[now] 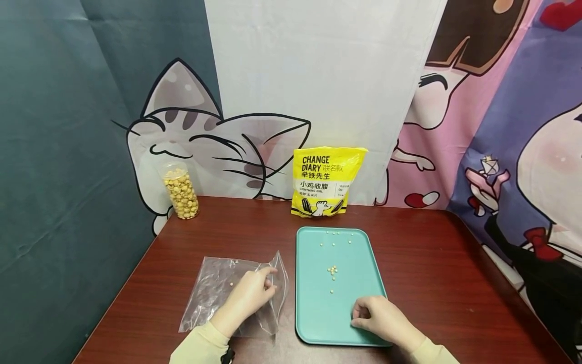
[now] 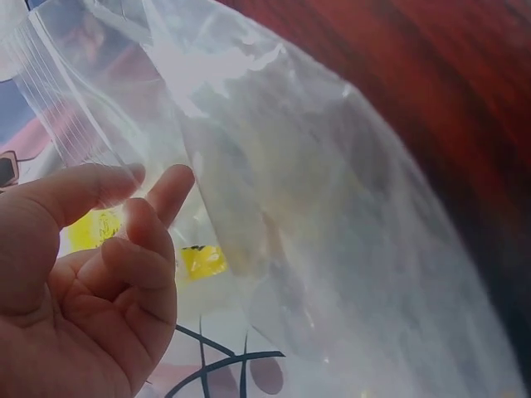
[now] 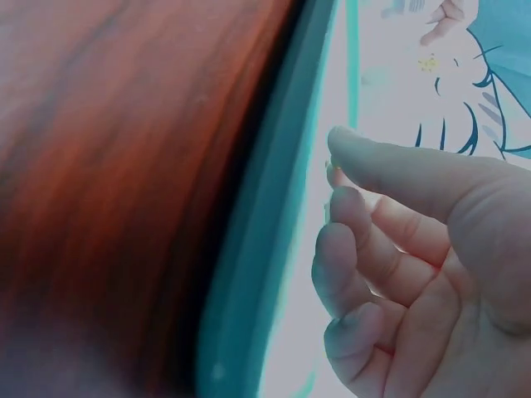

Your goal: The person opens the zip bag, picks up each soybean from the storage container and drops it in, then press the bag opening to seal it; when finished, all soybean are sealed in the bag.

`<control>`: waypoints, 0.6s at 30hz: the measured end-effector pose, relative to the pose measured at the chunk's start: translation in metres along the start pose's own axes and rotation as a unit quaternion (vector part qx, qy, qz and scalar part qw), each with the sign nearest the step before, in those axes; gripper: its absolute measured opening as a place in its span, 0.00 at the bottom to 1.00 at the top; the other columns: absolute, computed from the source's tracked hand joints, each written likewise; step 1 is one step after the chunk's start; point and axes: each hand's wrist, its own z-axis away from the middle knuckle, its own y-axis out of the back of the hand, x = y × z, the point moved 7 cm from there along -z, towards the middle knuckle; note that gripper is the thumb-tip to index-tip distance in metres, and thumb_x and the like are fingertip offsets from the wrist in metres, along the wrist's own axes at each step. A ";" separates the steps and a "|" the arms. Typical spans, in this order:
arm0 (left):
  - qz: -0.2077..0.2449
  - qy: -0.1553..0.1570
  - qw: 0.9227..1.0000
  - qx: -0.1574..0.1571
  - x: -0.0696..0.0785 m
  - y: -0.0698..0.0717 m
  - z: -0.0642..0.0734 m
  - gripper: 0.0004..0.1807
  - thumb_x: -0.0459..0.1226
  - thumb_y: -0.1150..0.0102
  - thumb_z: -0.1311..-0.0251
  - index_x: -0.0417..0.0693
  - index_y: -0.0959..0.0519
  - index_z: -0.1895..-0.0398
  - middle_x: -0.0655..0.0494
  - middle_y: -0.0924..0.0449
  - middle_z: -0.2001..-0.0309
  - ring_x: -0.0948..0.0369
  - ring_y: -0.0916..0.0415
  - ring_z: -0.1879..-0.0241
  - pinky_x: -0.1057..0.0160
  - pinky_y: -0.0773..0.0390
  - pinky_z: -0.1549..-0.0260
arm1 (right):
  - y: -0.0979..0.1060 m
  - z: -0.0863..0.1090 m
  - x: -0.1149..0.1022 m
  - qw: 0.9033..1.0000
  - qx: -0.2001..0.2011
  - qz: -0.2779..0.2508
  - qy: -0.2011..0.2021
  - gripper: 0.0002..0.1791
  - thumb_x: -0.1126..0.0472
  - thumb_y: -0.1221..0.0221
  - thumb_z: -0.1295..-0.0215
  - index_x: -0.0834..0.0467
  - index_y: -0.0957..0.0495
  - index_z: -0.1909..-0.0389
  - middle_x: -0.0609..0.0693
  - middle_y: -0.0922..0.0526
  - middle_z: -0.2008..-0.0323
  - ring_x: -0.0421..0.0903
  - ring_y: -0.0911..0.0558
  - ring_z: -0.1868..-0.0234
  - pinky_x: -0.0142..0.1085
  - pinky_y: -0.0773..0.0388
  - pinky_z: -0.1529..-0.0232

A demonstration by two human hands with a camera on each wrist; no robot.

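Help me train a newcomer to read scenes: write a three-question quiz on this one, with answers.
1. True or false: the plastic bag is to the left of the tray.
2. What colour is most of the pouch behind the tray? A) red B) yellow C) purple
3. Which of the person's hands is over the tray?

Key: 1. True. 2. B. 3. The right hand; the left hand is at the bag.

The right side offered more room.
Wood-grain tabletop (image 1: 436, 268) lay wide beyond the turquoise tray (image 1: 318, 316); a clear plastic bag (image 1: 206, 290) crowded its left edge, an upright yellow pouch (image 1: 318, 174) its rear.
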 end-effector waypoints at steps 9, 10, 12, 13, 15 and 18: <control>-0.004 -0.007 1.000 -0.006 0.008 0.002 -0.004 0.18 0.32 0.36 0.49 0.39 0.21 0.53 0.63 0.22 0.78 0.71 0.32 0.82 0.70 0.31 0.79 | 0.000 -0.017 -0.022 0.999 0.030 -0.002 0.040 0.11 0.58 0.32 0.50 0.45 0.26 0.81 0.32 0.34 0.85 0.27 0.36 0.81 0.26 0.38 0.78; -0.005 -0.008 1.000 -0.007 0.008 0.002 -0.004 0.18 0.32 0.36 0.49 0.39 0.21 0.52 0.63 0.22 0.78 0.72 0.33 0.82 0.70 0.31 0.79 | 0.000 -0.019 -0.025 0.999 0.032 -0.004 0.043 0.11 0.58 0.32 0.51 0.45 0.25 0.81 0.32 0.34 0.85 0.27 0.36 0.81 0.25 0.38 0.78; -0.004 -0.007 1.000 -0.010 0.009 0.001 -0.004 0.18 0.32 0.36 0.48 0.38 0.21 0.52 0.63 0.22 0.78 0.72 0.33 0.82 0.70 0.31 0.79 | 0.000 -0.024 -0.032 0.998 0.036 -0.005 0.050 0.11 0.58 0.32 0.51 0.44 0.25 0.81 0.32 0.34 0.84 0.27 0.36 0.81 0.25 0.38 0.78; -0.004 -0.006 1.000 -0.011 0.009 0.001 -0.004 0.18 0.32 0.36 0.48 0.38 0.21 0.52 0.63 0.22 0.78 0.72 0.33 0.82 0.70 0.31 0.79 | 0.000 -0.027 -0.036 0.998 0.036 -0.006 0.052 0.11 0.58 0.32 0.50 0.44 0.25 0.80 0.32 0.34 0.84 0.27 0.37 0.81 0.25 0.38 0.78; -0.006 -0.004 1.000 -0.013 0.009 0.001 -0.004 0.18 0.33 0.36 0.48 0.39 0.21 0.52 0.63 0.22 0.78 0.72 0.34 0.82 0.70 0.31 0.79 | -0.002 -0.034 -0.044 0.998 0.039 -0.010 0.056 0.10 0.58 0.32 0.49 0.44 0.25 0.80 0.32 0.34 0.85 0.27 0.37 0.81 0.25 0.38 0.79; -0.008 -0.004 1.000 -0.014 0.010 0.000 -0.005 0.19 0.33 0.36 0.48 0.39 0.21 0.51 0.64 0.22 0.78 0.72 0.35 0.83 0.70 0.32 0.79 | -0.004 -0.046 -0.058 0.997 0.044 -0.019 0.066 0.09 0.58 0.33 0.48 0.44 0.24 0.78 0.33 0.34 0.84 0.28 0.37 0.82 0.25 0.38 0.79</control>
